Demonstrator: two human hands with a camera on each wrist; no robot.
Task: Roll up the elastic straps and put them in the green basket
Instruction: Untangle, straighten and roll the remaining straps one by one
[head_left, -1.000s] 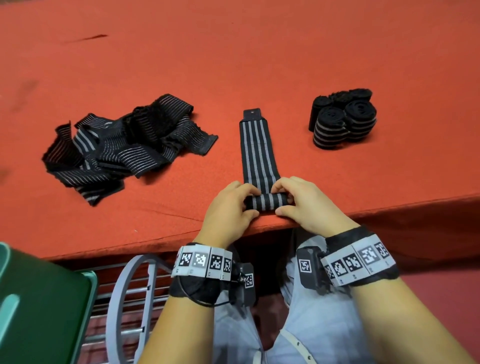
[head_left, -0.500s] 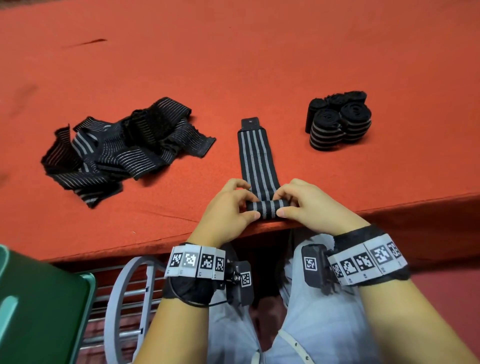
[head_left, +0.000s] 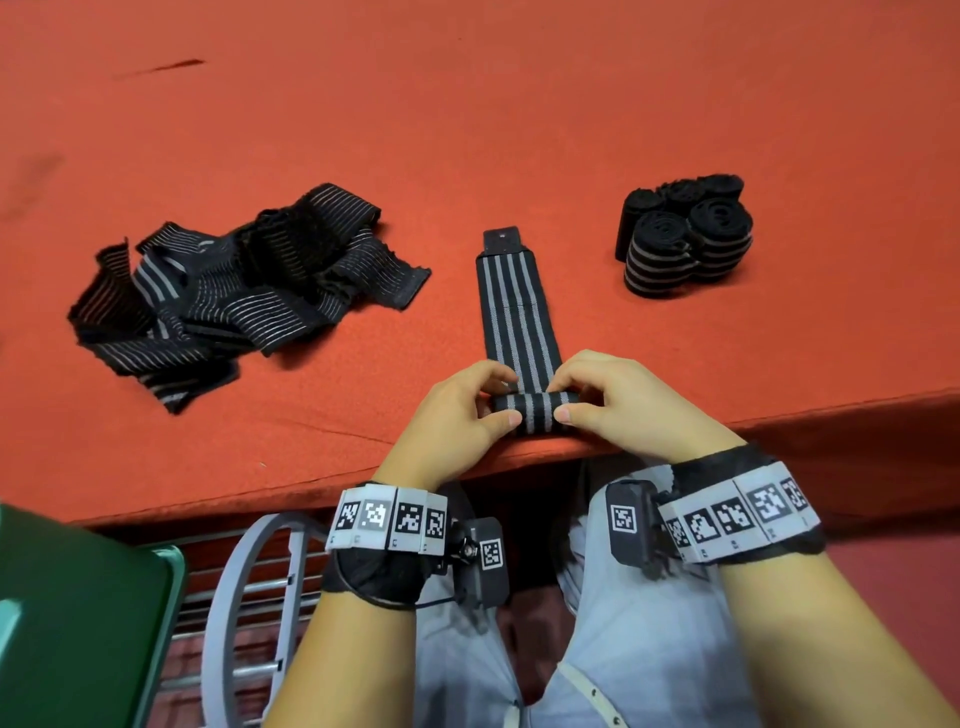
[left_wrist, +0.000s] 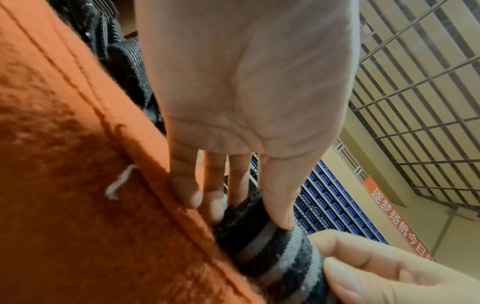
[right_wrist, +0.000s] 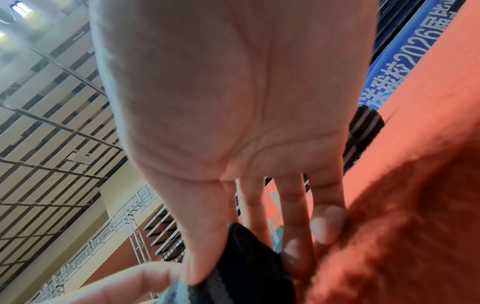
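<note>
Currently I see both hands together at the near edge of the table (head_left: 519, 104), each clamped on one end of the same strap roll (head_left: 535, 413). The left hand (head_left: 457, 415) pinches the roll's left end between thumb and curled fingers; the right hand (head_left: 618, 405) does the same at the right end, thumbs on the near side, fingers over the top. From the left wrist view, the left thumb (left_wrist: 280, 197) sits on the striped roll, which rests on the orange cloth. The unrolled length of the strap (head_left: 514, 306) runs flat away from me, ending in a black tab (head_left: 501, 241). To the left lies a loose pile of straps (head_left: 234, 291); to the right, well apart, a cluster of rolled straps (head_left: 685, 234) stands on end. The green basket (head_left: 78, 623) is at lower left, below table level, beside a grey metal frame (head_left: 249, 613).
</note>
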